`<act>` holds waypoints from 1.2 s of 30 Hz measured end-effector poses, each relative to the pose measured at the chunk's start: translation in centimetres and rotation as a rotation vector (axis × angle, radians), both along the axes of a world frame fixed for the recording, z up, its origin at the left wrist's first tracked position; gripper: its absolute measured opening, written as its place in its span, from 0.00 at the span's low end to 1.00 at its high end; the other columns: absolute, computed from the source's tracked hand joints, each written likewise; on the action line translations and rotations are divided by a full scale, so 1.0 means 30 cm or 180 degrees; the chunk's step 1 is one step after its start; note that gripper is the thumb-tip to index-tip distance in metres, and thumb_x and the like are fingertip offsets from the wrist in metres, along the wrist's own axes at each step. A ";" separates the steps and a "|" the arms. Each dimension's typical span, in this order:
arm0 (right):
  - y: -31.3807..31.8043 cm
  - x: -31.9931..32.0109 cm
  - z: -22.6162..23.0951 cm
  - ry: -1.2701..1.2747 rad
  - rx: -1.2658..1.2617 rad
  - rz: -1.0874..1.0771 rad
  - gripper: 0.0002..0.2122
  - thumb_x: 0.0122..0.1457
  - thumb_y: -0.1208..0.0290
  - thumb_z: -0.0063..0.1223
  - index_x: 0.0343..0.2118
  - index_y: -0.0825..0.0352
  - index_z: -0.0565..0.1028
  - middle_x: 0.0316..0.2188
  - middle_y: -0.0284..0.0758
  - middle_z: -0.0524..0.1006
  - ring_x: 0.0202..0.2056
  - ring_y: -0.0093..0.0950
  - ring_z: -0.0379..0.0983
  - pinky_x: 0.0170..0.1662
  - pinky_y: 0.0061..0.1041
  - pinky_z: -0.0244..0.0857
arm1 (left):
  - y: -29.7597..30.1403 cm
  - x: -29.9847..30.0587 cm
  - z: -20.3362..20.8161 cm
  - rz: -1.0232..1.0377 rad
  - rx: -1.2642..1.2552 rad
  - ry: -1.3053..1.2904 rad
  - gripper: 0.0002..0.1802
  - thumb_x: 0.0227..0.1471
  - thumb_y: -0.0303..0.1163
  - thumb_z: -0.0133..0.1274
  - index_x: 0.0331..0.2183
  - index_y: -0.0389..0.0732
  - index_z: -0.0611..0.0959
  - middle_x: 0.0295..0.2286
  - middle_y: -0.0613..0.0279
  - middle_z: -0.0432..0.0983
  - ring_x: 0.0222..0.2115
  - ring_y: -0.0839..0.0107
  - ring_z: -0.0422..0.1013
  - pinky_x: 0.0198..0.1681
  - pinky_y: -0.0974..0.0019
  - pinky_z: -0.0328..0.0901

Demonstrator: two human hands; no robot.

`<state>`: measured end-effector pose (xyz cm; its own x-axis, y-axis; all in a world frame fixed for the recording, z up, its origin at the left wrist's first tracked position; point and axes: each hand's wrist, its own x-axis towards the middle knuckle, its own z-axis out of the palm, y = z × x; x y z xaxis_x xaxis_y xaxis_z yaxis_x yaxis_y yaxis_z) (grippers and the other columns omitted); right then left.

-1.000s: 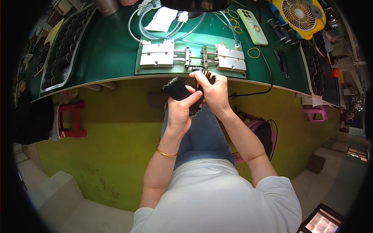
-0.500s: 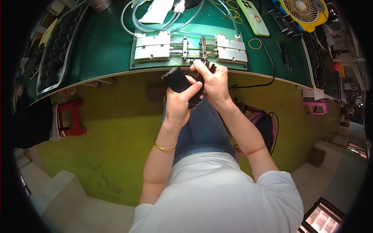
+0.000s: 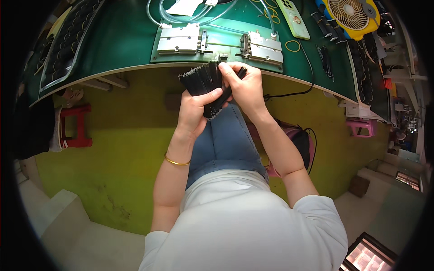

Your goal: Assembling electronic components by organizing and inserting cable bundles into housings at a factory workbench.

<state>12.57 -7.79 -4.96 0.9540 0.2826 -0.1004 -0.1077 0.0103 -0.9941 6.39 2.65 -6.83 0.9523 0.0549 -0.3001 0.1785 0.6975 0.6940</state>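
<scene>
My left hand (image 3: 195, 107) is closed around a thick bundle of thin black wire-like strips (image 3: 202, 80), its upper ends fanned out. Right beside it, my right hand (image 3: 247, 88) pinches a smaller bunch of black strips (image 3: 242, 72) with thumb and forefinger; some of their length is hidden by the fingers. Both hands are just in front of a bench fixture (image 3: 226, 38), a metal plate at the table edge. On it, a left silver slide block (image 3: 178, 39) and a right silver slide block (image 3: 266, 49) face each other with a wide gap between their jaws.
Clear air tubes (image 3: 201, 20) run from the fixture over the green table (image 3: 115, 40). To the right lie a light green phone (image 3: 294, 19), rubber bands (image 3: 293, 45), loose black strips (image 3: 326, 61) and a yellow fan (image 3: 348, 18). A tray of black bundles (image 3: 68, 49) stands at left.
The fixture's two jaws have drawn apart. The black bundle in my left hand has spread wider at its top. The whole view has shifted slightly.
</scene>
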 end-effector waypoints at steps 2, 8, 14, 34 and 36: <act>0.000 -0.003 -0.001 -0.0090 -0.0002 -0.0072 0.09 0.53 0.70 0.50 0.20 0.69 0.72 0.12 0.26 0.66 0.10 0.13 0.60 0.10 0.12 0.52 | -0.006 -0.002 -0.003 0.0043 0.0000 0.0018 0.08 0.43 0.20 0.50 0.31 0.30 0.75 0.25 0.56 0.73 0.22 0.70 0.71 0.27 0.71 0.68; 0.004 -0.005 -0.007 -0.0194 -0.0327 -0.0070 0.08 0.54 0.71 0.49 0.23 0.69 0.74 0.12 0.25 0.66 0.10 0.12 0.59 0.10 0.12 0.53 | -0.030 -0.005 -0.027 0.0162 0.0094 -0.0046 0.08 0.44 0.20 0.50 0.31 0.31 0.75 0.25 0.57 0.73 0.22 0.70 0.71 0.27 0.71 0.67; 0.004 0.003 -0.014 -0.0100 -0.0241 -0.0167 0.08 0.54 0.70 0.48 0.25 0.69 0.75 0.11 0.24 0.65 0.09 0.12 0.58 0.09 0.12 0.52 | -0.043 0.003 -0.055 0.0203 -0.0529 -0.0110 0.08 0.45 0.20 0.49 0.32 0.32 0.75 0.26 0.58 0.72 0.24 0.71 0.70 0.28 0.71 0.67; 0.014 0.032 -0.024 0.0206 0.0039 -0.0324 0.09 0.53 0.70 0.49 0.21 0.69 0.74 0.10 0.25 0.65 0.09 0.12 0.56 0.09 0.12 0.47 | -0.046 0.033 -0.045 0.0230 -0.0504 -0.0110 0.12 0.45 0.19 0.49 0.37 0.33 0.73 0.28 0.60 0.71 0.25 0.72 0.69 0.29 0.69 0.67; 0.014 0.035 -0.025 0.0182 0.0052 -0.0321 0.09 0.53 0.70 0.49 0.21 0.69 0.74 0.10 0.25 0.65 0.09 0.12 0.56 0.09 0.13 0.47 | -0.045 0.035 -0.044 0.0243 -0.0514 -0.0102 0.13 0.45 0.19 0.49 0.37 0.33 0.73 0.28 0.60 0.71 0.25 0.72 0.69 0.29 0.69 0.67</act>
